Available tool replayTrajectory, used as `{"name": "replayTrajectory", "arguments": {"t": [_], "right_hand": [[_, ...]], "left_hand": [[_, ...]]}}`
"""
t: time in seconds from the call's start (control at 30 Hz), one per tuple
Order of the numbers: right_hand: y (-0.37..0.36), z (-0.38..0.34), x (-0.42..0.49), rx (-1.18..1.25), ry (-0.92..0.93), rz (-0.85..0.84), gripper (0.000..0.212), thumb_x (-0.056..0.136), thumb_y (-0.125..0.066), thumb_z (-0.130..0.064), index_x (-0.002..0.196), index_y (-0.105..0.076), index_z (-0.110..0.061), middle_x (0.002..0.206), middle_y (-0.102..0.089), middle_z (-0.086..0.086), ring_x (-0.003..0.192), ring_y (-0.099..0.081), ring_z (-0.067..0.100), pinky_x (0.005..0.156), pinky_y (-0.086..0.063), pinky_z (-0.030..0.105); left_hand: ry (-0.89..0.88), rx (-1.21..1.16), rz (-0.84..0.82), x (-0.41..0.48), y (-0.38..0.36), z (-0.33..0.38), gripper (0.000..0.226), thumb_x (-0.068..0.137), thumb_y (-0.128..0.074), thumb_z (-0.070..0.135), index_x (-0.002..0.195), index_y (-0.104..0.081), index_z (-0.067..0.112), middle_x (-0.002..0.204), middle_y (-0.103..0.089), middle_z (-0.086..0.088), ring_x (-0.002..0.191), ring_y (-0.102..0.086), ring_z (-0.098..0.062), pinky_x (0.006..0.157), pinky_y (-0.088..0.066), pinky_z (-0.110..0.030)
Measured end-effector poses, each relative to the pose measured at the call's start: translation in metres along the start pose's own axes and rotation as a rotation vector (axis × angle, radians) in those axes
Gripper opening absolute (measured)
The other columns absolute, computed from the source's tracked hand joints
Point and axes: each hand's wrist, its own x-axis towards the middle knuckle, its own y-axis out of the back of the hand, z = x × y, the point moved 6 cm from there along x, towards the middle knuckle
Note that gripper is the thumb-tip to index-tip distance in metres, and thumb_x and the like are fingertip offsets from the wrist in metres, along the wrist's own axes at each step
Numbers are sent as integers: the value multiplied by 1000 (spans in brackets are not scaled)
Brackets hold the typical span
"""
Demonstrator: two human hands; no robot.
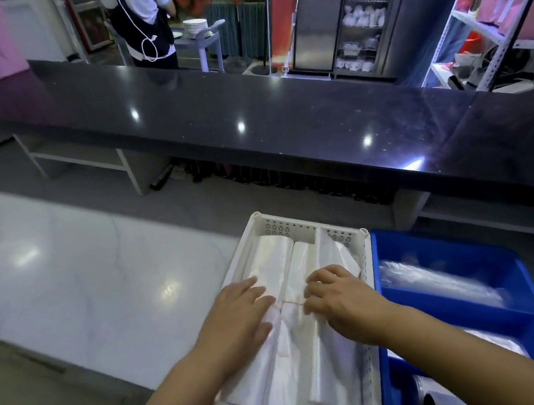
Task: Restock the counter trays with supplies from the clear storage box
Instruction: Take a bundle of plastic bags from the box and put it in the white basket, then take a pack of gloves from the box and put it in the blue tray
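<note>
Down at the near edge of the pale desk [63, 284], you are pressing both hands onto the white plastic bag bundles [290, 344] lying in the white perforated tray [300, 223]. Your left hand [241, 317] is lying flat and spread wide, palm down on the left bundle, gripping nothing. Your right hand [339, 299] is resting with its fingers [315, 280] curled and their tips touching the middle bundles; whether it is pinching any of the plastic cannot be told. The bundles are lying lengthwise side by side, filling the tray from its far wall to its near wall, with a tan band crossing the middle ones right between your hands. Just beside the tray on the right, touching its wall, a blue bin [452, 244] is holding stacks of clear plastic bags [444, 283] in its far compartment and more clear plastic in the nearer one, all of it blurred. Beyond both containers, a long black counter [246, 118] is running across the view, and a person in a dark apron [144, 16] is standing behind it near a stack of white plates [196, 27].
</note>
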Motion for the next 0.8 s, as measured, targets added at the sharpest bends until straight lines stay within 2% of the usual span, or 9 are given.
{"name": "replayTrajectory", "arguments": {"t": [0.07, 0.13, 0.27, 0.4, 0.47, 0.57, 0.67, 0.8], "right_hand": [[-5, -4, 6, 32, 20, 16, 40, 78, -67, -9, 113, -59, -27, 113, -66, -3, 113, -55, 19, 100, -42, 37], [-5, -10, 15, 55, 60, 35, 45, 77, -69, -9, 117, -57, -28, 115, -65, -4, 113, -55, 18, 100, -43, 36], [4, -33, 41, 72, 173, 78, 37, 81, -58, -2, 112, -63, -23, 108, -66, -1, 102, -58, 21, 93, -45, 35], [22, -79, 73, 112, 294, 98, 35, 83, -49, 1, 108, -67, -17, 94, -70, 5, 83, -62, 26, 76, -47, 35], [31, -109, 87, 134, 344, 117, 35, 86, -46, -2, 109, -67, -17, 94, -71, 5, 82, -64, 28, 73, -47, 34], [41, -158, 106, 137, 421, 151, 34, 92, -41, -9, 114, -64, -21, 99, -70, 1, 87, -64, 23, 77, -53, 36], [45, -213, 122, 72, 527, 126, 28, 89, -41, -14, 100, -65, -20, 86, -68, 1, 76, -61, 22, 68, -52, 34], [43, -281, 142, -18, 608, 84, 5, 80, -58, -20, 76, -62, -21, 67, -61, -2, 59, -56, 21, 55, -43, 27]], "left_hand": [[66, 22, 89, -13, 16, -10, 39, 58, -83, 29, 95, -72, 25, 99, -73, 6, 106, -65, -20, 88, -52, -38], [139, 19, 128, -27, 26, -16, 38, 55, -86, 27, 90, -73, 24, 91, -74, 8, 99, -68, -20, 83, -54, -37], [335, -3, 172, -62, 35, -24, 33, 64, -82, 22, 95, -72, 19, 95, -74, 5, 104, -66, -21, 88, -51, -38], [552, -22, 219, -119, 42, -37, 29, 69, -77, 16, 98, -71, 14, 99, -73, 0, 110, -62, -25, 92, -46, -43], [668, -14, 212, -156, 50, -49, 29, 73, -74, 18, 101, -70, 15, 103, -72, -1, 111, -60, -25, 93, -45, -44], [787, 36, 240, -217, 69, -63, 32, 61, -83, 16, 91, -72, 16, 88, -73, -3, 90, -68, -24, 76, -53, -41], [948, 64, 258, -284, 78, -80, 32, 60, -84, 14, 90, -72, 16, 86, -73, -4, 86, -69, -25, 72, -53, -41], [1105, 37, 251, -362, 78, -100, 28, 77, -70, 19, 104, -69, 17, 103, -71, -5, 106, -61, -27, 87, -45, -42]]}}
